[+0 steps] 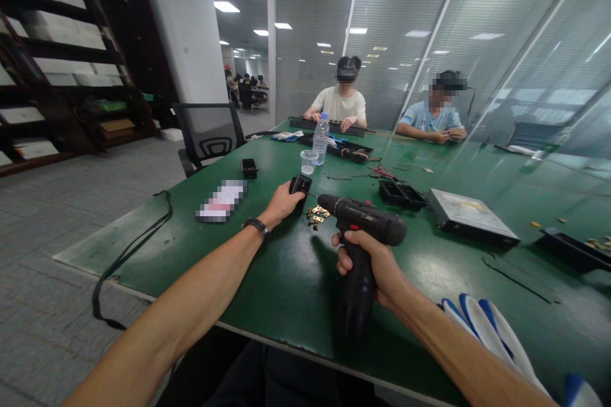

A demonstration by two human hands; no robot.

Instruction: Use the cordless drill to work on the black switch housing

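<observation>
The left hand [282, 205] grips a black box [300, 186] beside a plastic cup [309, 162]; the right hand [370, 253] clasps a power drill [370, 219] pointed at the box. At left, a strap [97, 296] droops over the green table's near edge [286, 346]; rightward, a gap separates drill from disc drive [470, 213].

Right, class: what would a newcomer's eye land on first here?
Probably the black power drill, held in the right hand over the green table, its bit pointing at a small black box in the left hand. Next, the gold-coloured plates lying near the bit, then the clear bottle standing behind a plastic cup.
</observation>
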